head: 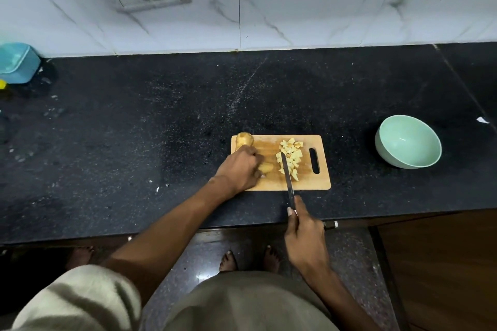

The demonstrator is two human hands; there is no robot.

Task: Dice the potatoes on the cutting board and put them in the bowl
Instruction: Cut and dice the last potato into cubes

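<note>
While my left hand (243,166) curls over a potato piece (266,168) near the middle of the cutting board (304,184), pinning it so it cannot roll, my right hand (305,236) is wrapped round the knife (288,179) handle out over the counter edge, forefinger along the spine for control. The blade lies across the board with its tip against the heap of diced potato (291,156) — I judge it is sweeping the cubes toward the handle-slot side, to clear room for the next cut. A whole potato (244,140) waits at the board's far left corner, partly overhanging it. The green bowl (408,142) stands well apart to the right on the black counter (161,129), and looks bare inside, so no transfer has been made.

What I cannot settle: my left fingers cover most of the held piece, so its shape is unclear, and whether the edge touches the wood is too fine to tell. The knife's butt is hidden behind my hand — only a tip shows beyond it.
</note>
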